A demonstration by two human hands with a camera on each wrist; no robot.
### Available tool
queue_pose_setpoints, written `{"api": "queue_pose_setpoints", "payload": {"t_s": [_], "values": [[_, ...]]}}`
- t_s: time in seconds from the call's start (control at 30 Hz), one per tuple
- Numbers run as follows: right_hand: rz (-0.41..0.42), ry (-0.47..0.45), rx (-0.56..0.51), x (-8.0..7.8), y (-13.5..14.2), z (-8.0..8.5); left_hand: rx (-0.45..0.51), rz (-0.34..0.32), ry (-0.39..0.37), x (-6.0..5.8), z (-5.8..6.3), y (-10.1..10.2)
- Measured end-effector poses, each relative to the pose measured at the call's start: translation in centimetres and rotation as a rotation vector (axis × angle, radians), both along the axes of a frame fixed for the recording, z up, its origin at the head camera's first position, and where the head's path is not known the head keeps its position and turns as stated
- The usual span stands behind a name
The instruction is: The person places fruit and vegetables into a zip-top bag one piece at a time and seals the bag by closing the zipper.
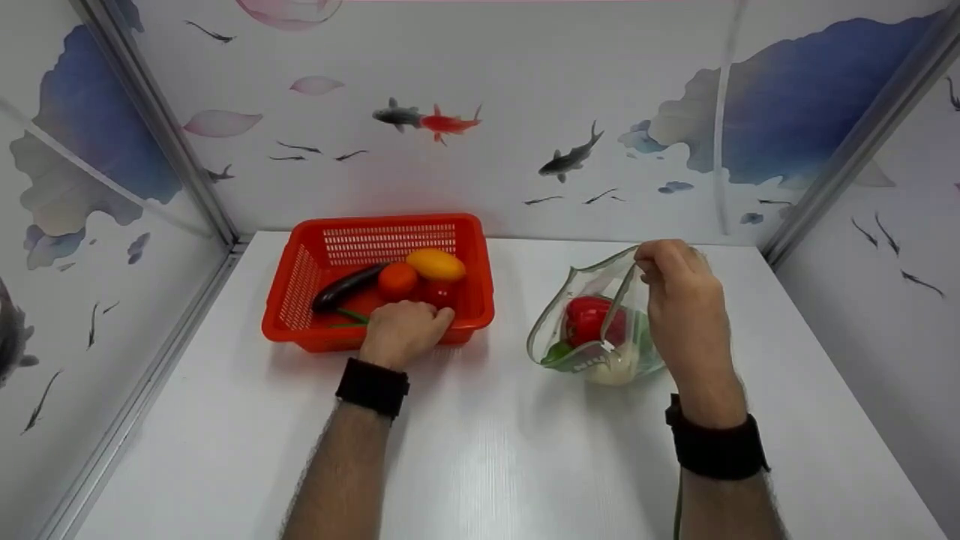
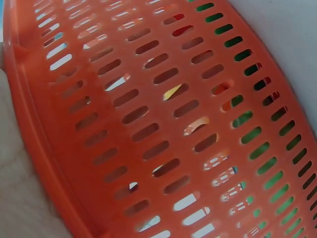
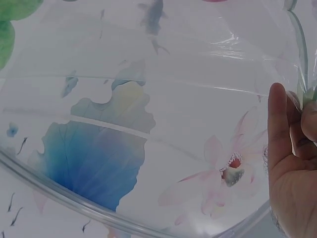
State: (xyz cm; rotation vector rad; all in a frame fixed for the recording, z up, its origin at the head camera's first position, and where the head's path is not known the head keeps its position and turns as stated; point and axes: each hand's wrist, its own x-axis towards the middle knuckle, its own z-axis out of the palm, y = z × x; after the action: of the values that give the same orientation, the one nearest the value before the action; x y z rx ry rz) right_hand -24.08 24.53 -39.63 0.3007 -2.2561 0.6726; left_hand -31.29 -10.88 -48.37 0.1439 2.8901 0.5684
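Observation:
A red plastic basket (image 1: 480, 255) stands at the left. Inside lie an eggplant (image 1: 348, 288), a round orange fruit (image 1: 397, 281), a yellow oval fruit (image 1: 436, 265), a shiny red item (image 1: 441, 292) and thin green pods (image 1: 349, 318). My left hand (image 1: 405, 330) reaches over the basket's near rim; its fingertips are hidden, so what they hold is unclear. My right hand (image 1: 682, 300) pinches the top edge of a clear zip bag (image 1: 546, 330), holding its mouth raised. The bag contains a red bell pepper (image 1: 586, 319), a green vegetable (image 1: 556, 352) and a pale roundish item (image 1: 616, 366).
A white table (image 1: 465, 450) carries both the basket and the bag, with a gap between them. Printed panels with fish and lotus patterns wall it in at the back (image 1: 495, 172) and both sides. Dark bands (image 1: 373, 388) wrap both wrists.

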Motion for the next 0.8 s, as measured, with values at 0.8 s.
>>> {"api": "queue_pose_setpoints", "payload": {"t_s": [0.8], "values": [[0.041,-0.05,-0.052,-0.06,0.02,-0.12,-0.048,0.006,-0.061,-0.62,0.26,0.17]]}}
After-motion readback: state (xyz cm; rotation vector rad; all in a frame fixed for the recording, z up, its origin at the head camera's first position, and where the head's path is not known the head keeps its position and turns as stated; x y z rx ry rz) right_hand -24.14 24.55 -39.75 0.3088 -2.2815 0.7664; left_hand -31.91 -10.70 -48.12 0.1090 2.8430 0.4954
